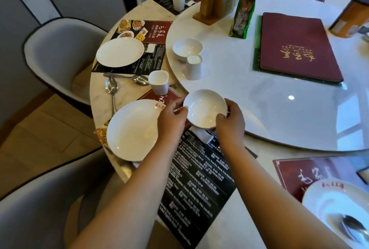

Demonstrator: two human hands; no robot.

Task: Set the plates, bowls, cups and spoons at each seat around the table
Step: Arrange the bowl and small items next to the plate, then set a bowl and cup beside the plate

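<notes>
Both hands share the grip: left hand [173,120] pinches the near-left rim of a small round white ceramic bowl [205,108], right hand [229,121] curls round its near-right rim, and the bowl hangs tilted toward the person, just above the black-and-red printed placemat [199,172] at the table's near edge. Two hands on opposite rims, I'd say, to steady it for setting down.

Going left to right: two steel spoons [111,88] lie on the marble table [99,96] near its left edge, apparently parked between seats. Beside them, a large white round plate [131,128] sits on the placemat, already laid. A white squarish cup [158,81] stands just beyond it. On the glass turntable [279,108], a second white bowl [186,48] and white cup [193,66] touch, probably waiting for the next seat.
</notes>
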